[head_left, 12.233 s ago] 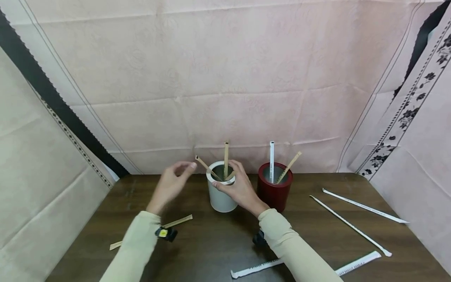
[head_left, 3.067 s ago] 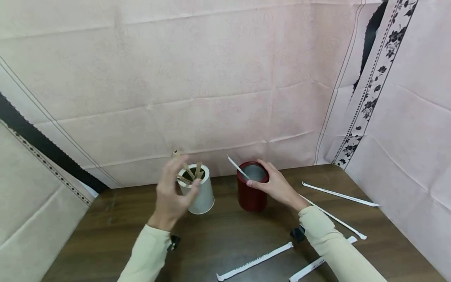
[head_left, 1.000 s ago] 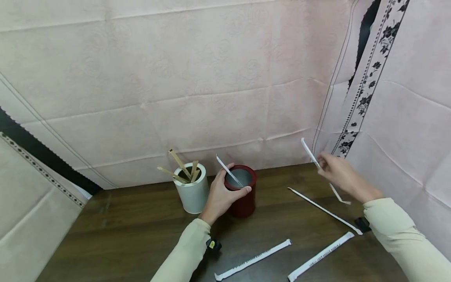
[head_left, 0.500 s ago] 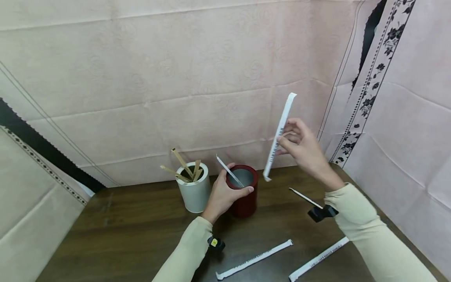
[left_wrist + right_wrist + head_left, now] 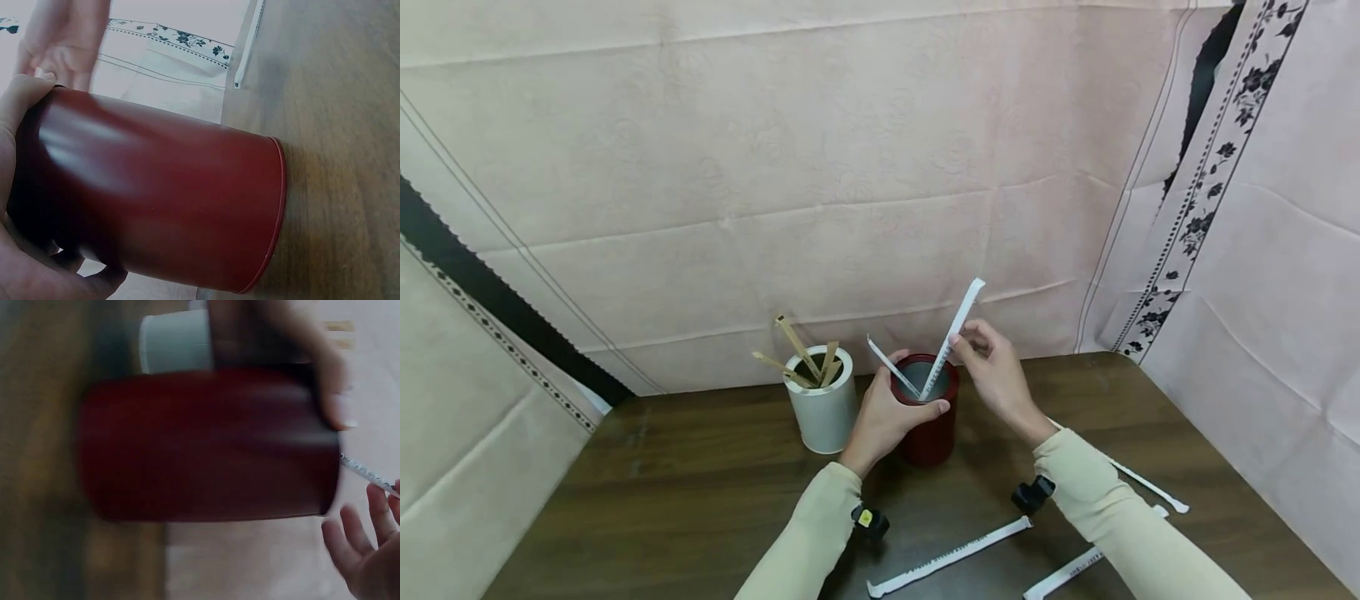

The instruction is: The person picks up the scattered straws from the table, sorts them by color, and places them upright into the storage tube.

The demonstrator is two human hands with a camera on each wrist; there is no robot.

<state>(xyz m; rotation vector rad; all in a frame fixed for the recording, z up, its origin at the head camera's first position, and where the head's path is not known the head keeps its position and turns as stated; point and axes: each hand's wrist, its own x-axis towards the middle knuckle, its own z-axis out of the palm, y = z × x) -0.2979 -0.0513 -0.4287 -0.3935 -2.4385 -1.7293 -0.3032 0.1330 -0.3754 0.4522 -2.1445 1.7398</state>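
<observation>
My left hand [image 5: 880,422] grips the red canister [image 5: 929,440] near its rim, thumb in front and fingers behind. The canister stands upright on the table. Between right thumb and fingers, my right hand [image 5: 998,382] pinches a white paper-wrapped stick [image 5: 966,307] with printing on it. Its lower end is inside the canister's mouth and its upper part leans right. Another thin white stick [image 5: 886,358] leans left in the same canister. In the right wrist view the red canister [image 5: 206,447] is blurred, with the printed stick [image 5: 365,472] coming out of its mouth toward my fingers.
Left of the red canister stands a white canister [image 5: 824,419] holding several tan sticks [image 5: 796,340]. On the table [image 5: 700,500] lie more white wrapped sticks: one in front [image 5: 951,557], one [image 5: 1067,575] partly under my right forearm, and a thin one [image 5: 1150,485] at right.
The tan stick left the red canister, and the white canister holds more. My left hand moved to the red canister; my right hand picked up the far-right white stick and lowered it into that canister.
</observation>
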